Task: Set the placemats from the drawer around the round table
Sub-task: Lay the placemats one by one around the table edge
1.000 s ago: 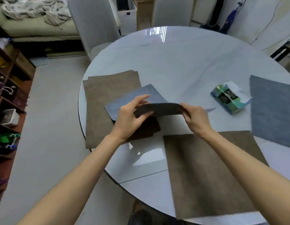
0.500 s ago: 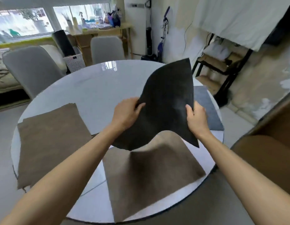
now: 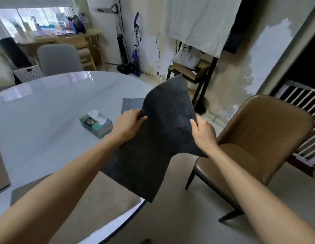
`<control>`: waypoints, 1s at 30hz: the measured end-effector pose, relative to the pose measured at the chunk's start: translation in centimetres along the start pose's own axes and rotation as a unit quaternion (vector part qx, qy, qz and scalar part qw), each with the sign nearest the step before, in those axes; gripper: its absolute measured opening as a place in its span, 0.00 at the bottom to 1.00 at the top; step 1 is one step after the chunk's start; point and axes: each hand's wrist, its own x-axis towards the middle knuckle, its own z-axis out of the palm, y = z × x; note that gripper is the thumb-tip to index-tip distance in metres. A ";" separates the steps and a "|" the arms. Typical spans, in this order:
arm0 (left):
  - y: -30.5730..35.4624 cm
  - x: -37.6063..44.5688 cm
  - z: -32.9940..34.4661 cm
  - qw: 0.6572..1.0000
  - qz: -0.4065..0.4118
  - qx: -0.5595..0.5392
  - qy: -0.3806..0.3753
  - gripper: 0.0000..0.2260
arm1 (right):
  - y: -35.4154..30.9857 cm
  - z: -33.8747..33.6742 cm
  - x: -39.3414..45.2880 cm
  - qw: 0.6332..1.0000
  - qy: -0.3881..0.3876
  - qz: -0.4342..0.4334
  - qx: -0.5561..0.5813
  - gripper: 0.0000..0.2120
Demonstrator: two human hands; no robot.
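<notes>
Left hand (image 3: 128,125) and right hand (image 3: 203,132) grasp dark placemat (image 3: 163,134) over bench (image 3: 47,120) edge; brown chair (image 3: 258,138) at 3 o'clock.

Held placemat (image 3: 163,131): dark charcoal, faint speckle. Placemat beyond it (image 3: 131,105): slate grey-blue. Placemat at near surface edge (image 3: 86,205): taupe brown. Surface (image 3: 47,106): glossy pale grey-blue. Tissue pack (image 3: 96,123): green-teal, white tissue. Chair (image 3: 265,138): tan brown, black legs.
</notes>
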 end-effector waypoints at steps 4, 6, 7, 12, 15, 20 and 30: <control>-0.1 6.0 1.9 0.999 0.004 0.038 0.030 0.13 | 2.7 1.5 6.6 1.000 -0.022 0.001 0.015 0.13; -0.7 9.8 3.1 0.998 0.001 0.043 0.036 0.13 | 4.1 2.5 10.7 0.999 -0.033 0.013 0.016 0.13; -1.1 12.0 3.8 0.998 -0.003 0.044 0.037 0.12 | 4.9 3.0 12.9 0.999 -0.035 0.015 0.006 0.13; -2.7 22.5 5.5 0.998 -0.046 0.026 0.041 0.12 | 7.2 5.8 24.3 0.996 -0.060 0.027 -0.058 0.13; -4.3 26.4 5.5 0.996 -0.084 0.020 0.039 0.12 | 6.6 8.1 29.8 0.995 -0.068 0.029 -0.073 0.12; -7.0 30.5 4.4 0.986 -0.153 0.036 0.052 0.11 | 5.2 12.7 36.7 0.994 -0.107 0.011 -0.024 0.12; -7.6 38.7 2.7 0.953 -0.262 0.105 0.110 0.11 | 4.0 21.7 51.3 0.977 -0.187 -0.084 0.063 0.11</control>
